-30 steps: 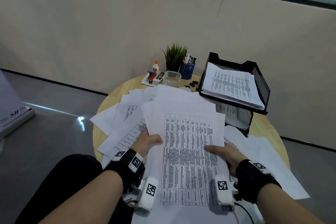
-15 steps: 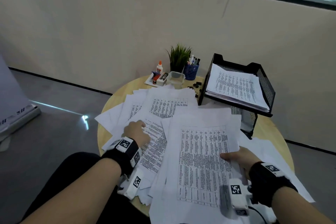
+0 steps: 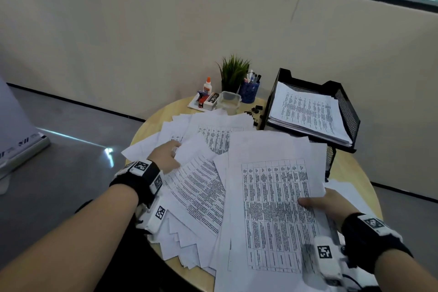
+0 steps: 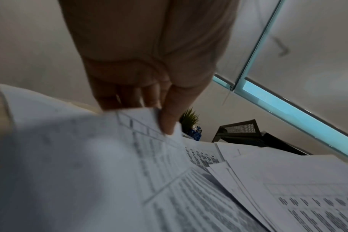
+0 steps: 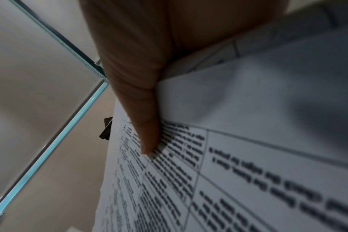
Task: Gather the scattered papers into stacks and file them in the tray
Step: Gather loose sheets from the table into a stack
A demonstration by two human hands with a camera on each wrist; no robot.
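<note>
left hand (image 3: 166, 155) let go of the stack (image 3: 275, 208), now pinching a loose sheet (image 4: 141, 125); right hand (image 3: 329, 204) grips stack alone, gathering continues

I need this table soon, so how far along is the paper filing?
Partly done. One stack of papers already lies in the top level of the tray. In hand: the right hand holds a gathered stack, thumb on top, and the left hand pinches a loose sheet. Left: many scattered papers still cover the table.
</note>
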